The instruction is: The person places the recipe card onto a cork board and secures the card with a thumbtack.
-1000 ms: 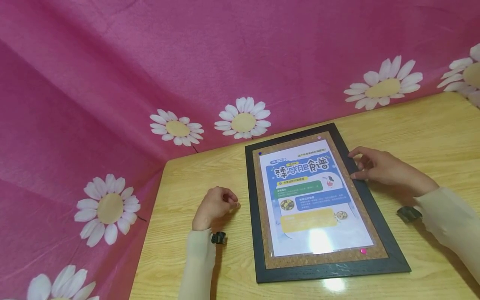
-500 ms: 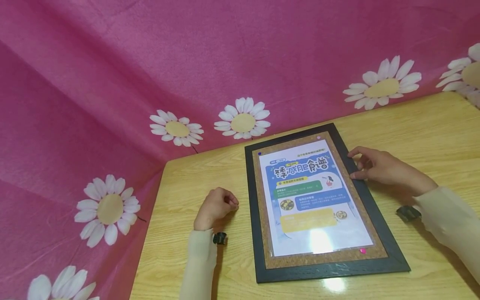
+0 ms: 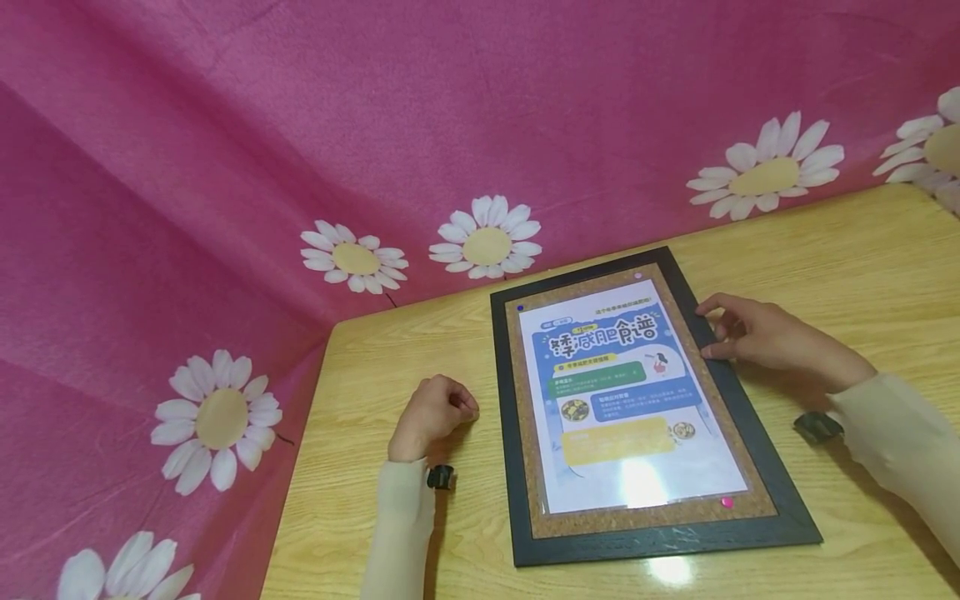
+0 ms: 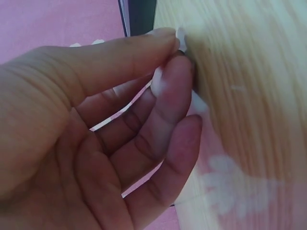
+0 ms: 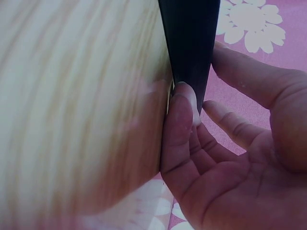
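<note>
A black-framed cork board (image 3: 765, 518) lies flat on the wooden table, bearing a printed poster (image 3: 615, 367) with blue, green and yellow blocks. Pins (image 3: 727, 502) show at some of its corners. To its left, my left hand (image 3: 432, 414) rests by the table with loosely bent fingers. In the left wrist view its thumb and fingertips come close together, and I see nothing held between them. Across the board, my right hand (image 3: 765, 337) touches the frame's right edge with thumb and fingertips. The right wrist view shows those fingers (image 5: 178, 120) against the black edge.
A pink cloth (image 3: 465, 108) printed with white daisies hangs behind the table and down its left side. The wooden table (image 3: 862, 275) extends to the right past the board. Dark bands with small devices (image 3: 440, 477) sit on both wrists.
Over the last second my left hand has shifted very slightly. The right hand and the cork board have stayed in place.
</note>
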The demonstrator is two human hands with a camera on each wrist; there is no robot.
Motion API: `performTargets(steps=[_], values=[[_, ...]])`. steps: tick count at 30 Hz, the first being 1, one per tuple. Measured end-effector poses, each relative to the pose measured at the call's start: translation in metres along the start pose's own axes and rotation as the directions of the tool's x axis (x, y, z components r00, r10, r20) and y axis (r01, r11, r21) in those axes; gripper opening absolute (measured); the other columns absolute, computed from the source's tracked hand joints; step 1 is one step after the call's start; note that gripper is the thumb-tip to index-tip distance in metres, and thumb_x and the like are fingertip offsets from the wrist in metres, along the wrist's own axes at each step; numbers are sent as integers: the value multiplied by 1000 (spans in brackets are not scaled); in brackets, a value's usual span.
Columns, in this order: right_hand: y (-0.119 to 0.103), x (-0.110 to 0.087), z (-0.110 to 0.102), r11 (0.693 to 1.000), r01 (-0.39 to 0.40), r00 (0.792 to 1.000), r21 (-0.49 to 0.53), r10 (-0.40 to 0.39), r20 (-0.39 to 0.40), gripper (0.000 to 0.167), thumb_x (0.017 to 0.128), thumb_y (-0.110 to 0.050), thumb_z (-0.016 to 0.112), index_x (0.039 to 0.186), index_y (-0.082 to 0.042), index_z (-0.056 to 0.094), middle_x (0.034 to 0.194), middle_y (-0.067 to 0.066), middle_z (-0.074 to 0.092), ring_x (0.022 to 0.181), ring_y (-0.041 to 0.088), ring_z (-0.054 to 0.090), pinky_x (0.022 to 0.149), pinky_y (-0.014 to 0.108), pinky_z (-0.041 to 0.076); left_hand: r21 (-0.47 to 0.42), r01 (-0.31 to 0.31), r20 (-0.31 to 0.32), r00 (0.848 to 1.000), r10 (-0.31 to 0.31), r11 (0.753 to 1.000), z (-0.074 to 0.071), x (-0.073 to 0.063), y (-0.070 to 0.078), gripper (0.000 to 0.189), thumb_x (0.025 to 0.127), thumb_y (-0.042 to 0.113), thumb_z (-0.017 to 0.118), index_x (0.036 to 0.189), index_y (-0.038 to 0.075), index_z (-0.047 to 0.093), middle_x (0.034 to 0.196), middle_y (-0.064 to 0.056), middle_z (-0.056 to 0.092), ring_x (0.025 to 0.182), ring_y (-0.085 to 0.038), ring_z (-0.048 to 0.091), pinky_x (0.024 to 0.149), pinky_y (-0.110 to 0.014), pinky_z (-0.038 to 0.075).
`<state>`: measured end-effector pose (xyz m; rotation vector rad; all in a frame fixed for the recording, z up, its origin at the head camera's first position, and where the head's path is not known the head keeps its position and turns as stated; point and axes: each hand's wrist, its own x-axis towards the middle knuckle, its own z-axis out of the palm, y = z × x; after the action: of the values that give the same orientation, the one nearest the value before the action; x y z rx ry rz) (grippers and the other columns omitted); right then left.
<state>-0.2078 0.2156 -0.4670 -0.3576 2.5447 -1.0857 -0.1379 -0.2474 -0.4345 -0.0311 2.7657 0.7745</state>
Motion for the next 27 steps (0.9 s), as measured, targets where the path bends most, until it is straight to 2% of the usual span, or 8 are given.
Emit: performTargets(steps=[7, 14, 20, 24, 27], values=[[-2, -1, 0, 1000, 3, 1000, 5, -3, 3, 59, 94, -19, 76, 143, -4, 47, 107, 13, 60, 100, 30, 57, 79, 34, 48, -31, -36, 0, 999, 36, 999, -1, 1, 1, 8, 93, 4, 76, 86, 8, 78, 81, -4, 71, 71, -15, 55, 64, -25, 46], [-2, -2, -1, 1000, 15, 1000, 9, -15, 2, 60, 94, -18, 77, 144, -4, 47, 107, 13, 59, 101, 29, 56, 78, 32, 49, -116, -114, 4, 993, 115, 987, -3, 1, 6, 3, 94, 5, 76, 94, 5, 79, 87, -6, 75, 74, -14, 62, 67, -26, 53], [-2, -2, -1, 1000, 11, 1000, 1, -11, 2, 61, 94, -20, 77, 144, -4, 46, 107, 14, 59, 100, 30, 56, 78, 34, 49, -135, -179, -3, 984, 181, 974, -7, -4, 15, 3, 91, 8, 80, 94, 8, 80, 90, -4, 77, 76, -14, 63, 74, -27, 56], [-4, -1, -2, 1000, 12, 1000, -23, -12, -2, 60, 93, -21, 77, 142, -4, 46, 105, 14, 59, 98, 30, 58, 78, 36, 48, -154, -221, 25, 973, 227, 963, -9, -8, 24, 6, 91, 4, 79, 93, 9, 81, 91, -5, 77, 78, -17, 63, 75, -27, 56], [-4, -1, -2, 1000, 14, 1000, -26, -14, -1, 61, 93, -20, 77, 142, -3, 46, 105, 14, 59, 98, 30, 58, 78, 37, 49, -166, -238, 78, 964, 254, 957, -8, -11, 32, 9, 92, 1, 76, 94, 8, 81, 91, -6, 77, 78, -21, 65, 75, -27, 57]])
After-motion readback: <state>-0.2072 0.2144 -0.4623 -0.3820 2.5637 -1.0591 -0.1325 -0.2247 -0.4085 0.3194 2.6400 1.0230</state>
